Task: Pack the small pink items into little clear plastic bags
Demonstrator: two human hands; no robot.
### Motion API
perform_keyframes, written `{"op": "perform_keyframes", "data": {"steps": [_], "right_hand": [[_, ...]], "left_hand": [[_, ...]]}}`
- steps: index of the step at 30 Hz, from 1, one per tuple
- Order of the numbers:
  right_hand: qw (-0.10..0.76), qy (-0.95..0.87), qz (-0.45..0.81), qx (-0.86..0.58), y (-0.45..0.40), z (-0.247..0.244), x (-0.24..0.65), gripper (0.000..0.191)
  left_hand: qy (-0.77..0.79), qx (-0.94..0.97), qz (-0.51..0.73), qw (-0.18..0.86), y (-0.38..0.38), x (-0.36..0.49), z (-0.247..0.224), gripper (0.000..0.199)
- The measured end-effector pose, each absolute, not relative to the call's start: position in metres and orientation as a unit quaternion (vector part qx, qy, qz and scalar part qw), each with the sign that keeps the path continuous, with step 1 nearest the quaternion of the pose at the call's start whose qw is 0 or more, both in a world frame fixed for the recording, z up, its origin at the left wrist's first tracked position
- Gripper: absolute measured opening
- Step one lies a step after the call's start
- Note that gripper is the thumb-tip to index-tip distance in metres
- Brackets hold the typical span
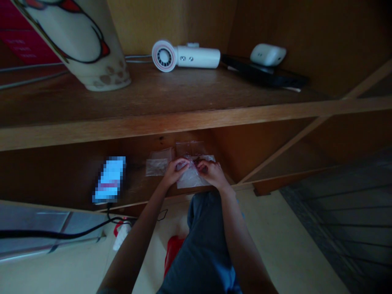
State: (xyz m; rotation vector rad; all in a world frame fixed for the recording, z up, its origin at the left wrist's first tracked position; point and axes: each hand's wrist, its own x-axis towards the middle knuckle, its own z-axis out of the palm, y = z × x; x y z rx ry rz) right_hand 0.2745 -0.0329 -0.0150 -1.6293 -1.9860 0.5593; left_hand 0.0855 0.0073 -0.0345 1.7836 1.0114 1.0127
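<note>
On the lower shelf my left hand (175, 170) is closed, its fingertips pinching the edge of a clear plastic bag (191, 180). My right hand (212, 172) is closed at the other side of the same bag, fingers pressed together. Small dark red bits (196, 162) show between the two hands, too small to name. Whatever the right fingertips hold is hidden. More clear plastic bags lie flat around them: one bag (157, 166) to the left and another bag (190, 146) just behind.
A lit phone (109, 179) stands at the left of the lower shelf, a black cable (61, 234) below it. On the upper shelf (171, 92) are a tall cup (92, 45), a white handheld fan (196, 57), a white earbud case (268, 54) and a flat black object (275, 77).
</note>
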Motion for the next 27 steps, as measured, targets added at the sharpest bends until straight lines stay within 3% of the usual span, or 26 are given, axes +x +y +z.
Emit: {"op": "perform_keyframes", "data": {"steps": [22,27], "right_hand": [[0.256,-0.743,0.194,-0.587,-0.0336,-0.0135,0.2716,0.019],[0.303,-0.728,0.229,-0.571,-0.0312,-0.0173,0.2735,0.018]], "left_hand": [[0.397,0.704,0.412,0.421,0.0081,0.0854,-0.0367,0.016],[0.396,0.705,0.419,0.413,0.0078,0.0854,-0.0373,0.017]]}}
